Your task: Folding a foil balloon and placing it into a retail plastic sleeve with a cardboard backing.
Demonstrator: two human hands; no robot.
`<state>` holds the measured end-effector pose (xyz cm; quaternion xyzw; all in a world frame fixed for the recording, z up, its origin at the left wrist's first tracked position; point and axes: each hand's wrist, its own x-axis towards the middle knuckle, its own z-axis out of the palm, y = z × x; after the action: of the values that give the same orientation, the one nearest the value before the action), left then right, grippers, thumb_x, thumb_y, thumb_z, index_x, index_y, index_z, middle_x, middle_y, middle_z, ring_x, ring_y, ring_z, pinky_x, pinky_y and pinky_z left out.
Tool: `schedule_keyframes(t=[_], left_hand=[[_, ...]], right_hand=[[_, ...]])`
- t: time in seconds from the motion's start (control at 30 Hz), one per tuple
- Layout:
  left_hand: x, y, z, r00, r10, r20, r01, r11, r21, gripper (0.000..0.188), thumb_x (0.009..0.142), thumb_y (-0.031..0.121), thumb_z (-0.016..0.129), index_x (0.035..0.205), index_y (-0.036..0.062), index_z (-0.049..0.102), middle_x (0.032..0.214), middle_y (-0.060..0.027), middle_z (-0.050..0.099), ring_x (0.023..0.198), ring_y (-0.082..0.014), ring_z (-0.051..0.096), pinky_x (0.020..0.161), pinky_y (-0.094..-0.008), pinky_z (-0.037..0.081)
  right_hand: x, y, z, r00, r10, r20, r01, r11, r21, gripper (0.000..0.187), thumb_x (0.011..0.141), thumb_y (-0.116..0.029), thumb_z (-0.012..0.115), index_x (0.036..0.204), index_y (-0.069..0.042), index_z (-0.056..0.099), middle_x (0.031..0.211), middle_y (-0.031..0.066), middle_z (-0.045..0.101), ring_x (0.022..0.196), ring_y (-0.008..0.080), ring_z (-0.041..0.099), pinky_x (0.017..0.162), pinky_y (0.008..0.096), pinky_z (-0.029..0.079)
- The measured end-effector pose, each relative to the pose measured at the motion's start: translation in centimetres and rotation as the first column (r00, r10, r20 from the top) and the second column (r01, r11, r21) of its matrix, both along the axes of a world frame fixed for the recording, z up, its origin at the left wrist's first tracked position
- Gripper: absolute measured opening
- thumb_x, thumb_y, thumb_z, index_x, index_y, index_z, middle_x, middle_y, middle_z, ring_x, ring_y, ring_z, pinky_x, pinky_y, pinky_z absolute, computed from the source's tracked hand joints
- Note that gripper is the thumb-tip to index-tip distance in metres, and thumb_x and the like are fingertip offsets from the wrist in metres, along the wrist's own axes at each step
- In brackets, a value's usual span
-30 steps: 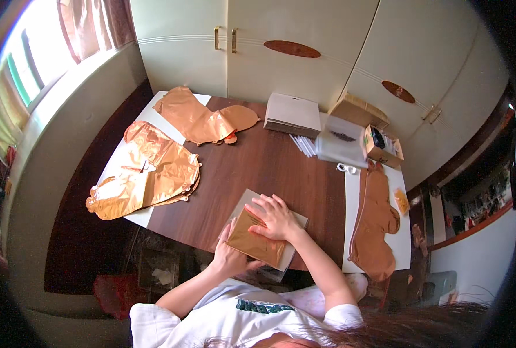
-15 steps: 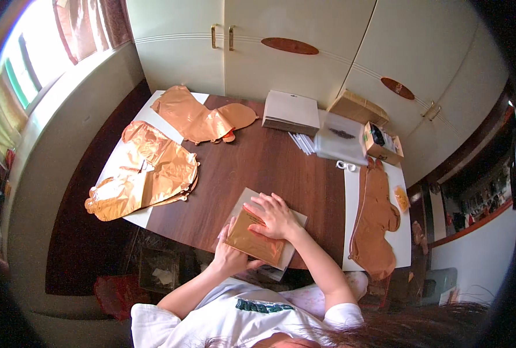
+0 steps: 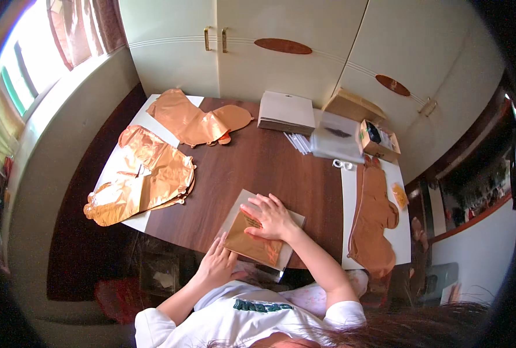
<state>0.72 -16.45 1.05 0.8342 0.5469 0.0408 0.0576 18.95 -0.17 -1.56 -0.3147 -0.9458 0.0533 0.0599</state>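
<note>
A folded copper foil balloon (image 3: 249, 245) lies on a pale flat card (image 3: 238, 210) at the near edge of the dark wooden table (image 3: 269, 168). My right hand (image 3: 268, 216) presses flat on the foil with its fingers spread. My left hand (image 3: 216, 265) rests open at the card's near left corner, fingertips touching the foil's edge. Neither hand grips anything.
Copper foil balloons lie flat at the far left (image 3: 197, 120), at the left (image 3: 139, 182) and on the right (image 3: 374, 217). A stack of white envelopes (image 3: 285, 112), a clear packet (image 3: 335, 134) and a small open box (image 3: 377, 138) sit at the back. Cream cupboards (image 3: 281, 40) stand behind.
My right hand has shifted slightly on the foil; my left hand stays at the card's near corner. Nothing else has moved.
</note>
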Motion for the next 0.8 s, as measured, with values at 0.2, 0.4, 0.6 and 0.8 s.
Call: schedule_keyframes(t=[0.2, 0.4, 0.6, 0.8], left_hand=[[-1.8, -0.5, 4.0, 0.982, 0.129, 0.136, -0.117, 0.989, -0.09, 0.033, 0.081, 0.028, 0.06, 0.102, 0.0018, 0.06, 0.11, -0.0131, 0.058, 0.109, -0.0271, 0.053, 0.091, -0.0384, 0.041], [-2.5, 6.9, 0.9, 0.936, -0.249, 0.248, 0.143, 0.914, 0.38, 0.019, 0.078, 0.025, 0.063, 0.086, 0.0081, 0.06, 0.087, -0.0062, 0.057, 0.085, -0.0218, 0.057, 0.076, -0.0357, 0.045], [-3.5, 9.5, 0.3, 0.896, -0.415, 0.156, 0.383, 0.902, 0.201, 0.039, 0.079, 0.04, 0.062, 0.106, 0.0114, 0.056, 0.107, -0.0075, 0.057, 0.1, -0.0237, 0.056, 0.086, -0.0381, 0.043], [-3.3, 9.6, 0.4, 0.918, -0.386, 0.095, 0.37, 0.917, 0.147, 0.052, 0.077, 0.051, 0.06, 0.11, 0.0115, 0.054, 0.13, -0.0154, 0.045, 0.119, -0.0306, 0.045, 0.096, -0.0438, 0.036]], right_hand=[[0.3, 0.0, -0.6, 1.0, 0.005, 0.025, -0.005, 1.0, 0.027, 0.073, 0.081, -0.071, 0.035, 0.141, -0.029, 0.032, 0.143, 0.0063, 0.031, 0.135, 0.0253, 0.024, 0.112, 0.0475, 0.013], [0.0, 0.1, -0.9, 1.0, 0.016, -0.024, -0.015, 0.998, 0.068, 0.074, 0.079, -0.069, 0.042, 0.14, -0.029, 0.034, 0.141, 0.0054, 0.033, 0.133, 0.0252, 0.027, 0.111, 0.0484, 0.015], [0.1, 0.1, -1.2, 0.993, 0.046, -0.111, -0.034, 0.993, 0.109, 0.077, 0.075, -0.069, 0.049, 0.139, -0.029, 0.035, 0.137, 0.0055, 0.035, 0.131, 0.0255, 0.029, 0.11, 0.0502, 0.017], [0.6, 1.4, -0.9, 0.988, 0.104, -0.113, -0.09, 0.989, 0.116, 0.09, 0.071, -0.071, 0.052, 0.144, -0.025, 0.026, 0.138, 0.0051, 0.035, 0.131, 0.0242, 0.029, 0.111, 0.0512, 0.015]])
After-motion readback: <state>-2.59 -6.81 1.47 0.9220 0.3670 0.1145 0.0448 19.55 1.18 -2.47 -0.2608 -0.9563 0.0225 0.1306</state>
